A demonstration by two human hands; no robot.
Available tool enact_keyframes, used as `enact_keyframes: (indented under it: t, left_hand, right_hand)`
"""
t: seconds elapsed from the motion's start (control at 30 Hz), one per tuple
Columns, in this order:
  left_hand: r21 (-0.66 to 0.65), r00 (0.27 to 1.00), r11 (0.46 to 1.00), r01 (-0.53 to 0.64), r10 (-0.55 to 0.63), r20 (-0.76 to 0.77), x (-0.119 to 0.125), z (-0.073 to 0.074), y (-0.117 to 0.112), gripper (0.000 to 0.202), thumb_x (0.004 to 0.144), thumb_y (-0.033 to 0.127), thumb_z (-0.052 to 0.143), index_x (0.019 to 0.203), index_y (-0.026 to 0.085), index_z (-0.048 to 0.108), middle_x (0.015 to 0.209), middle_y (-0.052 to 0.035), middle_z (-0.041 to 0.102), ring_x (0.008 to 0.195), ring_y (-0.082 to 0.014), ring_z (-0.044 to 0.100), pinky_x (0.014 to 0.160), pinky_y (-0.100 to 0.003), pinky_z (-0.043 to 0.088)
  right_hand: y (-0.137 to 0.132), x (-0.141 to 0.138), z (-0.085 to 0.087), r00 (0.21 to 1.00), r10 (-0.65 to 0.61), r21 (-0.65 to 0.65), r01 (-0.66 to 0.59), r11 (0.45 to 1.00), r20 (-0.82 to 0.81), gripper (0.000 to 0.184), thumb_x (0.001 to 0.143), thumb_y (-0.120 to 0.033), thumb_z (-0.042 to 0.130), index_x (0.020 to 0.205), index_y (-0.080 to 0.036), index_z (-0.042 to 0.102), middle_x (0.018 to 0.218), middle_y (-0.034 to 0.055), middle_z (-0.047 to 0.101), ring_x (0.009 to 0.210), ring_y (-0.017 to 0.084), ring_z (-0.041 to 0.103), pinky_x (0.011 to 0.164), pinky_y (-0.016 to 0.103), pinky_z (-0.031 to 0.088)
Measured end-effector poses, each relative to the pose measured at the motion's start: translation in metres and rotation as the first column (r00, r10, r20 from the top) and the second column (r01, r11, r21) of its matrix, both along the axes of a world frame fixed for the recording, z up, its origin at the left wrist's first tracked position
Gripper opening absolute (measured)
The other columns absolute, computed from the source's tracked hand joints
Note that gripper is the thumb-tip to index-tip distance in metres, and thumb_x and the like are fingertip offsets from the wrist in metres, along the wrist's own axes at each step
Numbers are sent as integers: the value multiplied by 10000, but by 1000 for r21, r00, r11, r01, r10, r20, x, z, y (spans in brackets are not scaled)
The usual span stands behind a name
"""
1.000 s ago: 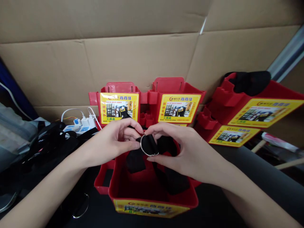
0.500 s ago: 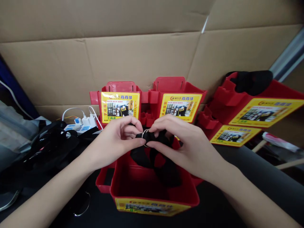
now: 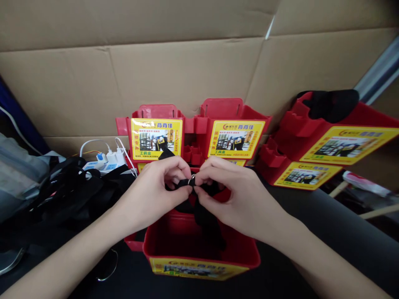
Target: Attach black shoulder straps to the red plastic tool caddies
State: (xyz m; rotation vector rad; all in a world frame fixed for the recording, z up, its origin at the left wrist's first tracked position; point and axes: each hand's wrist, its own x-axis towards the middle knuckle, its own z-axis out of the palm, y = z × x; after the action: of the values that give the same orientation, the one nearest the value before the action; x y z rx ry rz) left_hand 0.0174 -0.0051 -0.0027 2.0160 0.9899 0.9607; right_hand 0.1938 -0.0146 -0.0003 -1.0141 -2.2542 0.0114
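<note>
**Both hands pinch at a metal ring [image 3: 193, 177] above an open red box [image 3: 202, 258]**

With the ring as the centre of the dial, a crinkled plastic bag [image 3: 15, 174] lies at 9 o'clock by the far left edge. Next to it, also around 9, is a heap of black straps [image 3: 71, 203], with a white power strip [image 3: 110, 167] and its plugs behind it.

The left hand [image 3: 156, 187] comes in from 8 o'clock, nearly closed: thumb and forefinger grip a black strap [image 3: 207, 214] close against the ring, the other fingers curled. At 10 to 11 stands a red container with a yellow label [image 3: 157, 139].

The ring is in the middle, between both sets of fingertips; whether the strap passes through it is hidden. At 6 o'clock, the strap hangs into the open box.

The right hand [image 3: 243, 195] reaches in from 4 o'clock, thumb and forefinger closed on the ring's right side. A second labelled container [image 3: 237, 139] stands at 2 o'clock, and a stack of two more [image 3: 346, 143] towards 3, black fabric [image 3: 335, 104] on top.
</note>
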Motion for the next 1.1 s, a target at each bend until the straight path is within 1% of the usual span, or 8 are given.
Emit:
enact_keyframes:
  t: [0.3,0.47,0.6,0.67,0.8,0.93,1.03,1.1]
  left_hand:
    - [-74,998,996,57,-55,40,-1,3,3,207,640,84,517,688,191,347,686,51,386,632,-83,370,559,-216,320]
    - [40,997,997,-73,74,-17,-4,0,7,202,646,87,478,654,192,305,623,62,375,577,-79,357,512,-219,290]
    - [65,994,993,-99,102,-45,-5,-1,8,148,659,94,457,697,200,360,635,58,460,586,-93,451,525,-226,332]
    - [87,993,991,-98,103,-55,-3,-2,6,127,682,110,457,722,204,382,650,53,493,598,-101,488,539,-230,355]
    - [119,990,989,-83,95,-99,-1,-3,0,107,715,137,464,746,209,392,642,59,511,581,-100,516,551,-231,384]
    - [178,982,977,-119,142,-123,0,-4,1,98,722,143,457,741,205,385,641,54,535,598,-111,538,566,-239,402]
    - [184,978,976,-120,148,-150,0,-4,2,94,722,135,444,766,205,399,673,48,554,594,-111,546,575,-249,409]
    - [150,980,984,-95,119,-159,0,-4,4,107,724,121,424,779,208,395,684,50,564,581,-107,546,571,-249,410]
  right_hand:
    - [5,11,14,956,234,-178,-265,948,-178,123,726,-69,561,654,-167,545,701,-9,521,621,81,459,573,206,409]
    - [17,29,18,893,342,-221,-411,884,-292,111,764,-159,591,664,-166,543,702,-3,513,636,90,473,570,219,397]
    - [13,28,20,943,279,-179,-311,933,-181,57,799,-213,581,834,-180,550,805,13,550,717,111,509,636,236,427]
    - [6,22,18,975,206,-89,-213,973,-78,199,787,-261,609,960,-188,543,893,30,561,795,136,524,691,259,440]
    - [-1,7,9,991,27,80,-38,996,134,74,822,-245,551,791,-178,559,855,43,551,801,164,525,683,290,432]
    - [0,5,4,995,21,36,-25,999,98,77,806,-161,560,878,-180,543,816,21,550,767,142,517,661,266,427]
    - [2,11,6,986,159,-116,-164,980,-47,156,805,-120,557,934,-203,528,793,-5,535,720,107,506,634,228,428]
    - [6,17,7,926,321,-233,-363,902,-199,157,809,-123,557,925,-218,511,788,-11,515,707,98,502,626,219,435]
